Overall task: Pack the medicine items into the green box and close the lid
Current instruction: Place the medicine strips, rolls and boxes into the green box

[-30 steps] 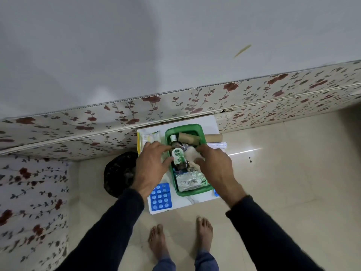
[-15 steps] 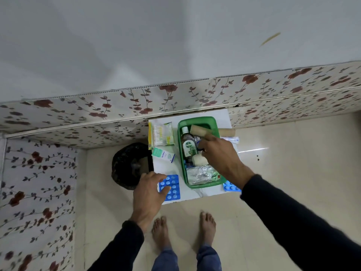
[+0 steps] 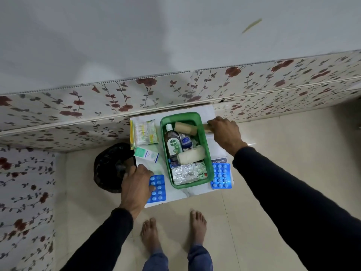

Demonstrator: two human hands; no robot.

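Surface: small white surface point(image 3: 195, 194) against a floral-panelled wall point(image 3: 78, 110), on a cream tiled floor point(image 3: 273, 202).
Green box point(image 3: 209, 153): open on the surface, holding a Dettol bottle point(image 3: 172, 143), bandage rolls and a foil strip.
Left hand point(image 3: 136, 184): fingers spread flat on a blue blister pack point(image 3: 159, 189).
Right hand point(image 3: 224, 132): curled around a brown roll point(image 3: 205, 127) beside the box.
Room: black bin point(image 3: 109, 167) left of the surface.
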